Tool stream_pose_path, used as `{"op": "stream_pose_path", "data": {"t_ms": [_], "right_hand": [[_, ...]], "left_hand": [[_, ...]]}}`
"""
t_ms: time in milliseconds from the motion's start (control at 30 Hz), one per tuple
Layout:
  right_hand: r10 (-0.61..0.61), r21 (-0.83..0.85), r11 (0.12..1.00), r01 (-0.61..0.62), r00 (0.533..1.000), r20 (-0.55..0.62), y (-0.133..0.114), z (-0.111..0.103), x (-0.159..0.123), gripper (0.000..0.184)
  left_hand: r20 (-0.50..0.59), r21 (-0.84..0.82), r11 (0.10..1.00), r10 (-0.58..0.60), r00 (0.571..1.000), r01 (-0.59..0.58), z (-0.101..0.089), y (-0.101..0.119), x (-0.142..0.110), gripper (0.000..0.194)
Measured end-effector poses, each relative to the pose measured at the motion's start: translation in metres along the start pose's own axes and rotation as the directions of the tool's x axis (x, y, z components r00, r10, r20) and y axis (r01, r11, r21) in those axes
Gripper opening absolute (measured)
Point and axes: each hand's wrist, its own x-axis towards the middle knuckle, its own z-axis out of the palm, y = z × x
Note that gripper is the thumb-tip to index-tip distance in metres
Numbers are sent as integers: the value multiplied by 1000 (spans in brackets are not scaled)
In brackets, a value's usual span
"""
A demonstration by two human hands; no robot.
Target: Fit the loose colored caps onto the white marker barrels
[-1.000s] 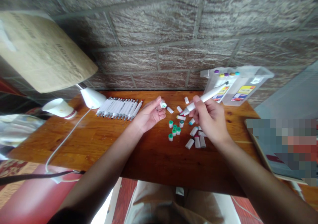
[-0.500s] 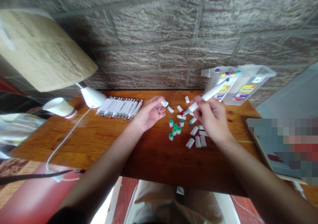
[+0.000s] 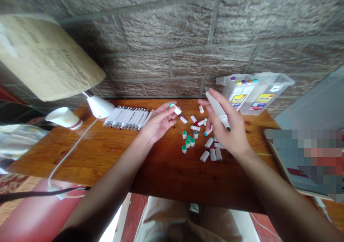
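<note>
Between the thumb and fingers of my left hand (image 3: pixel 160 123) is a white marker cap with a green end (image 3: pixel 176 109). My right hand (image 3: pixel 228 127) holds an uncapped white marker (image 3: pixel 217 105), its grey tip up and to the left and its dark end near my palm. Under and between my hands lie loose caps: several green-topped ones stand upright in a cluster (image 3: pixel 188 141), while white ones (image 3: pixel 205 156) lie on their sides, some with red, blue or yellow ends. Part of this group is hidden behind my right hand.
Uncapped white markers (image 3: pixel 126 118) lie in a row on the wooden table (image 3: pixel 107 159), left of my left hand. A lamp (image 3: pixel 98 104), a paper cup (image 3: pixel 66 117) and a cable are farther left. A clear plastic case (image 3: pixel 279 88) with several capped markers stands at the back right.
The marker in my right hand has turned, so its grey tip now points up-left instead of down-left. My left hand has tilted the cap, bringing its green end to the upper left.
</note>
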Motion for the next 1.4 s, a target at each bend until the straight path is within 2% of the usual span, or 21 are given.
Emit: {"op": "stream_pose_path", "data": {"t_ms": [167, 300, 400, 467, 567, 667, 867, 1167, 1400], "right_hand": [[-46, 9, 999, 46, 995, 93, 8, -9, 2, 56], [-83, -16, 996, 89, 974, 209, 11, -11, 3, 49], [-142, 24, 990, 141, 947, 288, 8, -10, 4, 41], [-135, 78, 990, 117, 944, 302, 5, -7, 4, 35], [-25, 135, 991, -13, 960, 280, 1, -4, 4, 24], [51, 172, 979, -111, 946, 321, -2, -2, 3, 14], [-17, 226, 970, -90, 900, 435, -5, -1, 3, 9], [14, 234, 964, -129, 899, 437, -6, -2, 1, 10], [8, 288, 948, -135, 915, 403, -4, -1, 1, 9]], "left_hand": [[-6, 51, 998, 39, 999, -39, -1, -1, 0, 26], [-14, 92, 993, 68, 998, -67, 1, 1, -1, 28], [-35, 97, 992, 87, 996, -83, 1, 2, 0, 31], [-49, 94, 991, 102, 994, -97, 1, 2, 1, 32], [-40, 89, 990, 112, 993, -108, 0, 2, 1, 30], [-20, 80, 992, 101, 995, -99, 0, 0, 1, 28], [-13, 71, 993, 98, 995, -97, 2, -3, -1, 30], [41, 73, 993, 88, 995, -91, -1, -3, -2, 29], [36, 61, 994, 88, 995, -91, 0, -4, -2, 26]]}}
